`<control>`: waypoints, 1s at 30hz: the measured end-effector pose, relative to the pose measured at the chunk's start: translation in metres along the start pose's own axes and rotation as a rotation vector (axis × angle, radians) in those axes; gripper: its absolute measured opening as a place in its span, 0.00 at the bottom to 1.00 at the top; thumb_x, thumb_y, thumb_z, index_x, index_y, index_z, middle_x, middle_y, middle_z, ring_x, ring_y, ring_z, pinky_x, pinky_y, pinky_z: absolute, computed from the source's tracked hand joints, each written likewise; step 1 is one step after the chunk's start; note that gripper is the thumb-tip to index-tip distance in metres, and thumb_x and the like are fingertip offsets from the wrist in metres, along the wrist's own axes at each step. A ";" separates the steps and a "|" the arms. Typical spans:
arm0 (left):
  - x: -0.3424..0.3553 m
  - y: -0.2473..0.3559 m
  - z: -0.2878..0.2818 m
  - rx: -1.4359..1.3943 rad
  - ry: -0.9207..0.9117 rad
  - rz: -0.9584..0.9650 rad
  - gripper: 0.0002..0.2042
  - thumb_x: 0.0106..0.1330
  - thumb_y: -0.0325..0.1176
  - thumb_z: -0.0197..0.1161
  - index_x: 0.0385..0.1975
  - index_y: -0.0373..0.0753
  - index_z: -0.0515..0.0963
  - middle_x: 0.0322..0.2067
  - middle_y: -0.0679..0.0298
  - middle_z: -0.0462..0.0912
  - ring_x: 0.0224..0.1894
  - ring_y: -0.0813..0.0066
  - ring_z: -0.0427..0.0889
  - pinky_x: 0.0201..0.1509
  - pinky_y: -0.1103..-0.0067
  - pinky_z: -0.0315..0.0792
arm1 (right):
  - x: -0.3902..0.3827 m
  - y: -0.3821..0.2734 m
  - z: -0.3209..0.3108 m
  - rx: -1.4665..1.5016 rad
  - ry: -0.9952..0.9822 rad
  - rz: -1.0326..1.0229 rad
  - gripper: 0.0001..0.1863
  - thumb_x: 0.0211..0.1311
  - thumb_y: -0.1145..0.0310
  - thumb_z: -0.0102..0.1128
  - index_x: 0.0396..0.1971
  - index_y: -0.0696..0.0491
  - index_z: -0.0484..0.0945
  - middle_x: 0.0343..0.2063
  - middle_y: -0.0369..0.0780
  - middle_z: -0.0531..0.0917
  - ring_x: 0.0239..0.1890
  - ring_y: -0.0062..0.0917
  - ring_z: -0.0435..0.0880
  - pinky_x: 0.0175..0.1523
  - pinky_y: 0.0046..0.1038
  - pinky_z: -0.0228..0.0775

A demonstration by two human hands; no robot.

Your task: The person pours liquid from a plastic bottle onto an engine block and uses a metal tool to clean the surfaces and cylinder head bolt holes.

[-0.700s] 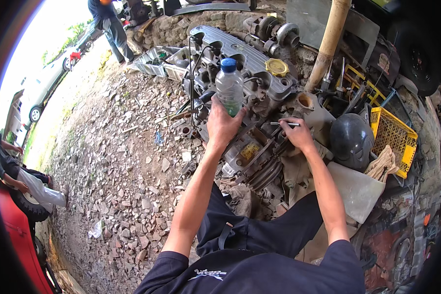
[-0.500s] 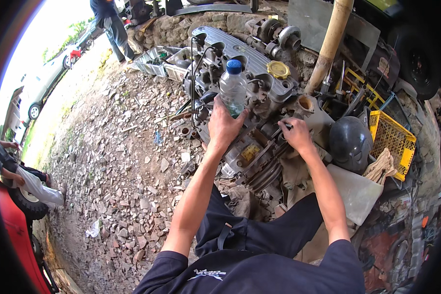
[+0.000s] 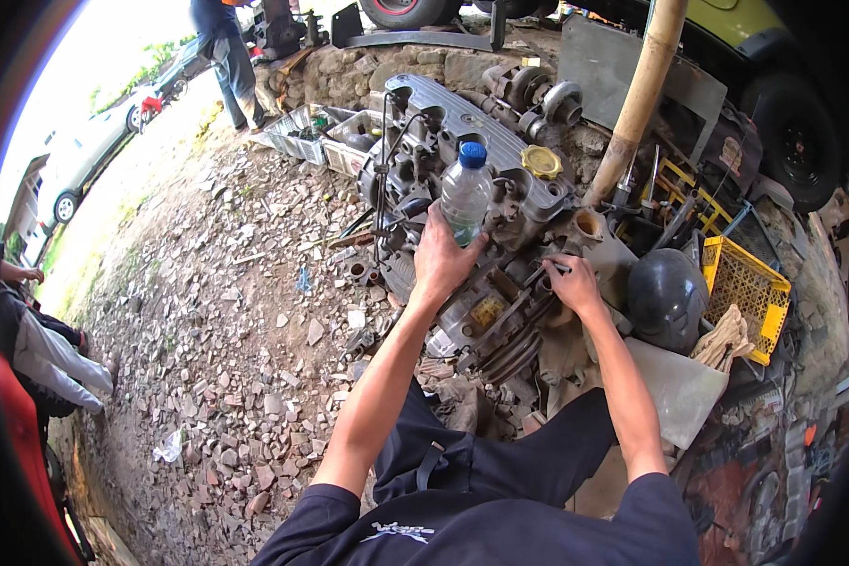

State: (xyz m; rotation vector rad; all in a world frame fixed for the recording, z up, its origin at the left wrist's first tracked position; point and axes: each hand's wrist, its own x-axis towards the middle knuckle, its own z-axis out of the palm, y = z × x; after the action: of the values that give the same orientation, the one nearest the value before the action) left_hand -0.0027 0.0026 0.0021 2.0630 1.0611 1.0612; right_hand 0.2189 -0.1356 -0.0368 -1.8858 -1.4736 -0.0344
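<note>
My left hand (image 3: 441, 257) is wrapped round the lower part of a clear plastic bottle (image 3: 465, 196) with a blue cap. The bottle stands nearly upright, and some clear liquid seems to sit low in it. My right hand (image 3: 574, 283) is closed in a pinch over the engine's near right side; a small dark thing shows at its fingers, too small to name. Below and beyond both hands lies a dirty engine (image 3: 486, 313) with a ribbed grey cover (image 3: 462, 111) and a yellow filler cap (image 3: 541, 162).
Right of the engine are a black rounded helmet-like thing (image 3: 667, 294), a yellow plastic crate (image 3: 762, 316) and a slanting bamboo pole (image 3: 640, 99). Plastic baskets (image 3: 302, 135) of parts sit at the far left, on stony ground (image 3: 208, 311). One person (image 3: 222, 71) stands beyond; another is at the left edge.
The view has shifted slightly, so the scene sits a little differently. Both hands keep their grips in about the same places. The person at the left edge has moved.
</note>
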 end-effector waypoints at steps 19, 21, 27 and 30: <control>-0.002 -0.001 0.001 0.019 -0.002 -0.034 0.44 0.55 0.43 0.76 0.67 0.34 0.56 0.58 0.42 0.75 0.60 0.45 0.76 0.60 0.58 0.73 | -0.012 0.003 -0.005 0.116 -0.174 -0.011 0.12 0.63 0.66 0.63 0.43 0.54 0.86 0.40 0.48 0.87 0.46 0.43 0.86 0.53 0.36 0.78; -0.002 0.004 0.001 0.032 0.024 -0.032 0.44 0.55 0.43 0.76 0.67 0.34 0.57 0.57 0.42 0.75 0.60 0.45 0.76 0.60 0.58 0.73 | -0.005 0.007 0.000 0.079 -0.121 -0.009 0.13 0.63 0.66 0.63 0.44 0.54 0.86 0.40 0.49 0.87 0.46 0.43 0.86 0.53 0.37 0.78; -0.002 0.007 -0.002 0.037 -0.013 -0.058 0.44 0.56 0.43 0.75 0.67 0.34 0.57 0.58 0.43 0.75 0.60 0.45 0.76 0.59 0.57 0.73 | 0.001 0.001 -0.002 -0.005 -0.073 -0.042 0.13 0.64 0.64 0.61 0.42 0.55 0.86 0.39 0.49 0.87 0.45 0.45 0.86 0.51 0.39 0.77; -0.006 -0.002 0.003 0.062 0.021 0.017 0.41 0.57 0.50 0.74 0.62 0.35 0.58 0.54 0.43 0.77 0.58 0.44 0.78 0.59 0.57 0.73 | -0.017 -0.008 0.005 0.114 -0.174 -0.086 0.13 0.64 0.65 0.61 0.41 0.56 0.85 0.39 0.50 0.86 0.44 0.45 0.86 0.50 0.39 0.77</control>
State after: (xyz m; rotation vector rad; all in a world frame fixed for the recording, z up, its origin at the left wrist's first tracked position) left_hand -0.0033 -0.0012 -0.0034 2.1180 1.1011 1.0730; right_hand 0.2047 -0.1459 -0.0440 -1.7686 -1.6374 0.1737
